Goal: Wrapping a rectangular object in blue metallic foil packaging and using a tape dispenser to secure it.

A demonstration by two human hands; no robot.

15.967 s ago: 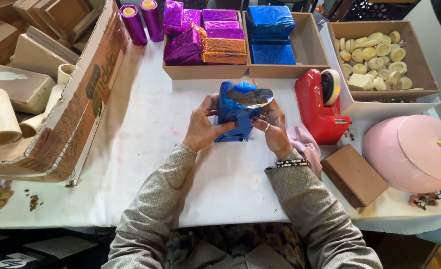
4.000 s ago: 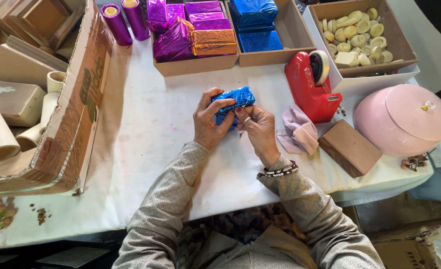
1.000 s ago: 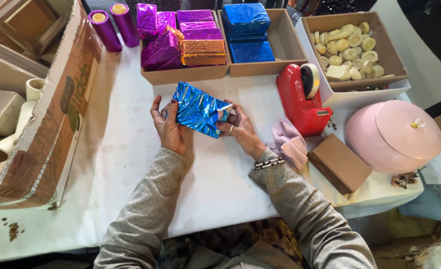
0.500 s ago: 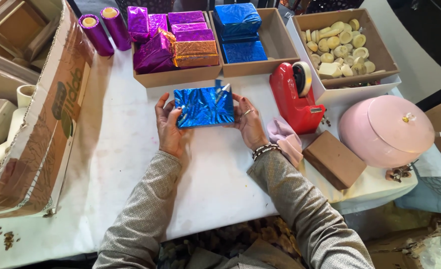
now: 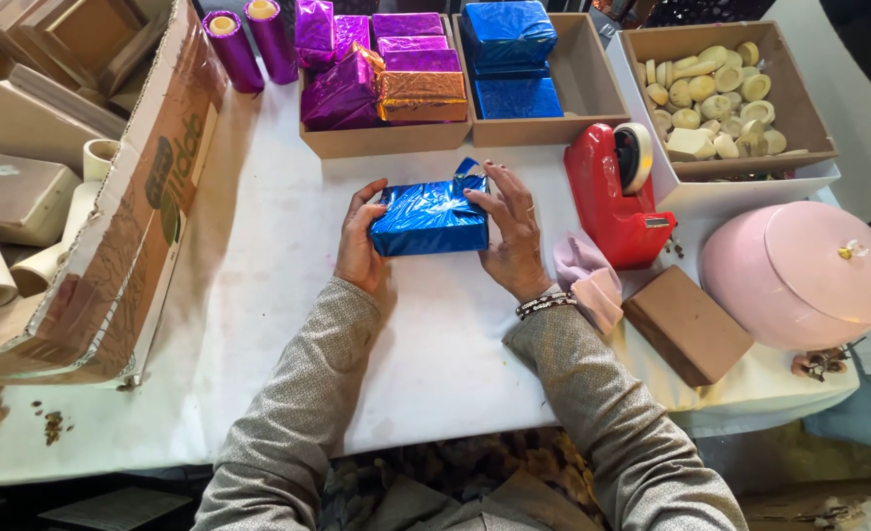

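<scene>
While a white table fills most of the view, a large cardboard box of beige blocks is seen at its left edge. 2 shallow trays are set along the far side: one tray of purple and orange foil parcels, one tray of blue parcels. A pink lidded dish and a red tape dispenser are placed to the right. At the centre, a blue foil-wrapped block is lying on the table, gripped between both hands. The left hand is cupped against its left end, fingers together. The right hand is pressed on its right end, fingers spread.
</scene>
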